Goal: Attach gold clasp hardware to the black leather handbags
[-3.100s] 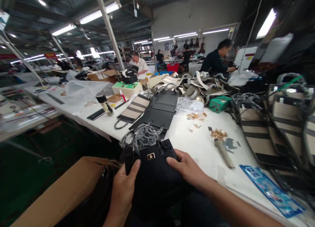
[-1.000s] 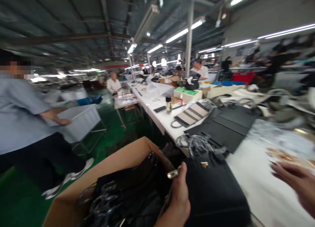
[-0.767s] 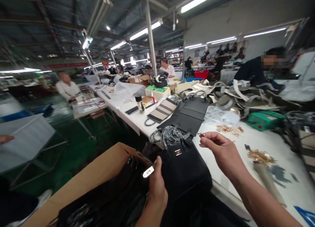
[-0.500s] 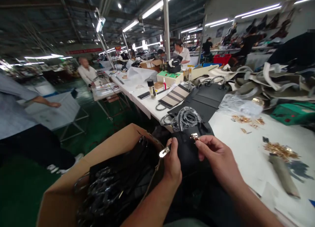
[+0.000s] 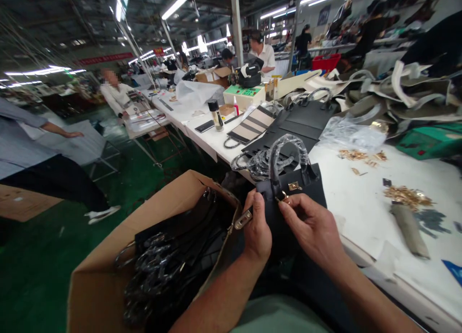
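A small black handbag with plastic-wrapped handles and a gold clasp stands at the near edge of the white table. My left hand grips the bag's left side and its strap, whose silver buckle end sticks out leftward. My right hand is closed in a pinch on a small gold metal fitting, held against the bag's front just below the clasp.
An open cardboard box packed with black bags sits at my lower left. Loose gold fittings, a grey-handled tool, flat black panels and a striped bag lie on the table. A person in a grey shirt stands at left.
My right hand came in from the right with a gold fitting and brought it to the bag's front. My left hand kept its hold on the bag; the bag now stands more upright.
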Action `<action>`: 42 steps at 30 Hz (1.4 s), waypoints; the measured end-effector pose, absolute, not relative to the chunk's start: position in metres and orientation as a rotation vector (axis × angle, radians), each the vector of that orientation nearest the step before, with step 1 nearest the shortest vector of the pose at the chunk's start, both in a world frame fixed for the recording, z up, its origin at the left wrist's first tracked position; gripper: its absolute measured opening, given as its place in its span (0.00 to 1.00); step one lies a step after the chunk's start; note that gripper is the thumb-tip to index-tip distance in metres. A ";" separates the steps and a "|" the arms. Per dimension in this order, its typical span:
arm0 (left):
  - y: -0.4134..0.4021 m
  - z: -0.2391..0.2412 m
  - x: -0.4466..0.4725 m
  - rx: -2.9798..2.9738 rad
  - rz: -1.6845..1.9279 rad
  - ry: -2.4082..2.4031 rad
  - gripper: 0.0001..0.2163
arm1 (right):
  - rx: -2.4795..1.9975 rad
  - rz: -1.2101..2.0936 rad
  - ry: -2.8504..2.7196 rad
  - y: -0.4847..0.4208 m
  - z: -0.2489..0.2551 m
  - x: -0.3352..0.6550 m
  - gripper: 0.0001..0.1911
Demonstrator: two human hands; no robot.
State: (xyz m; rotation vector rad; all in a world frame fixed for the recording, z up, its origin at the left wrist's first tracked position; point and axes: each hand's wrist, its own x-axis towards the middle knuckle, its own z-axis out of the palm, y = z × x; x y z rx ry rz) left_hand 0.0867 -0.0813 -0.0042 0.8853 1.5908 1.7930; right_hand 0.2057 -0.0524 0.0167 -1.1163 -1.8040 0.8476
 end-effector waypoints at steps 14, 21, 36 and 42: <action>-0.095 0.005 0.096 1.238 1.711 1.535 0.17 | -1.110 0.619 -1.960 -0.058 0.019 0.209 0.09; -0.089 0.010 0.095 1.113 1.664 1.519 0.14 | -1.148 0.587 -1.923 -0.058 0.021 0.211 0.05; -0.078 0.003 0.093 1.033 1.770 1.518 0.10 | -0.988 0.464 -1.970 -0.046 0.023 0.207 0.04; -0.079 0.004 0.092 1.193 1.691 1.524 0.11 | -1.047 0.493 -2.121 -0.041 0.029 0.212 0.04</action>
